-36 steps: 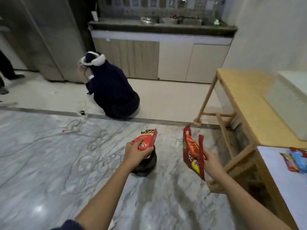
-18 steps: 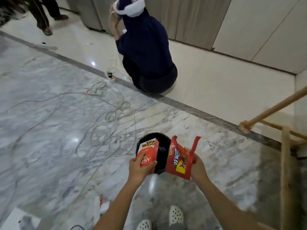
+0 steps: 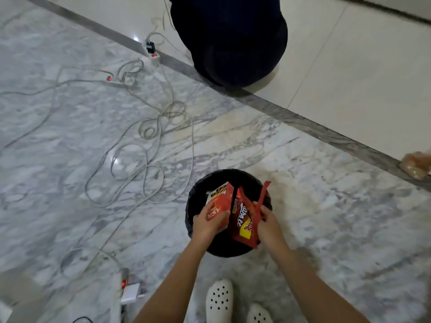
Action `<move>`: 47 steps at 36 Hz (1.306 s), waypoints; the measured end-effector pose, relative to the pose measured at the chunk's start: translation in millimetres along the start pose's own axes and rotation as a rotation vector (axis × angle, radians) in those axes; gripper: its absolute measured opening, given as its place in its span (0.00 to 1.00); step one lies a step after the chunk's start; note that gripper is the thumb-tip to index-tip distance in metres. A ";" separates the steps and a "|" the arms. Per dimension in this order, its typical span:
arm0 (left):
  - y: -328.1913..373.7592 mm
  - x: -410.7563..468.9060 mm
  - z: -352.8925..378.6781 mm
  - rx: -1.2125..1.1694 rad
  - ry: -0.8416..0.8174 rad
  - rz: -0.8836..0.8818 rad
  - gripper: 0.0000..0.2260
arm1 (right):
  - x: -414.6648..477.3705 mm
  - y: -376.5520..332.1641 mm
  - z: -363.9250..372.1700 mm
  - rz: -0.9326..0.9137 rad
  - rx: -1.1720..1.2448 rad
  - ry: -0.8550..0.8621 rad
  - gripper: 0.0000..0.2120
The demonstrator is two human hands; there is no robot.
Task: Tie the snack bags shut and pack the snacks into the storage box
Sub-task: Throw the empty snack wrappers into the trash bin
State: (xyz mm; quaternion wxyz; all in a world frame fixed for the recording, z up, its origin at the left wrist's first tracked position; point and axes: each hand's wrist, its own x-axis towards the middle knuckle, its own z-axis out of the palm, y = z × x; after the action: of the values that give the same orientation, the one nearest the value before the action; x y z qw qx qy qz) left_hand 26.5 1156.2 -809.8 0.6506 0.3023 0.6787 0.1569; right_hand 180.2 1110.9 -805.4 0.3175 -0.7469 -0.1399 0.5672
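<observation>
I look straight down at a round black bin (image 3: pixel 198 192) lined with a black bag on the marble floor. My left hand (image 3: pixel 207 223) grips a small red snack box (image 3: pixel 220 201) with white and yellow print, held over the bin's opening. My right hand (image 3: pixel 268 221) grips a torn-open red snack wrapper (image 3: pixel 243 223) with a yellow patch; one ripped strip sticks up. Both items hang side by side, nearly touching, above the bin. No storage box is in view.
Grey cables (image 3: pixel 149 145) loop over the floor to the left, with power strips (image 3: pixel 121 292) near my white perforated shoes (image 3: pixel 219 299). A crouching person in dark clothes (image 3: pixel 231 38) is ahead. A brownish bag (image 3: pixel 417 166) lies at the right edge.
My view has tilted from the room down onto the bin. Both hands have come together and lowered, bringing the box and the wrapper over the bin's opening.
</observation>
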 end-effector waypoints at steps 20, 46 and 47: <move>138.8 -187.7 -34.3 0.388 -0.001 0.178 0.25 | -193.2 -130.0 -77.0 -0.106 -0.387 -0.045 0.22; 270.4 -485.9 130.7 1.466 -0.392 1.172 0.25 | -528.6 -135.2 -282.2 -0.249 -0.466 0.711 0.20; 260.0 -494.2 135.6 1.498 -0.433 1.193 0.25 | -542.4 -117.1 -282.4 -0.211 -0.453 0.736 0.20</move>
State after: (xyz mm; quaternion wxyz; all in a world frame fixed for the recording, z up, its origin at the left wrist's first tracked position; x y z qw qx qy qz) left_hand 198.3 1027.7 -276.7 0.2149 0.9524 0.2048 -0.0699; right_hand 290.1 802.0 -276.1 0.2308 -0.9314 -0.2138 0.1830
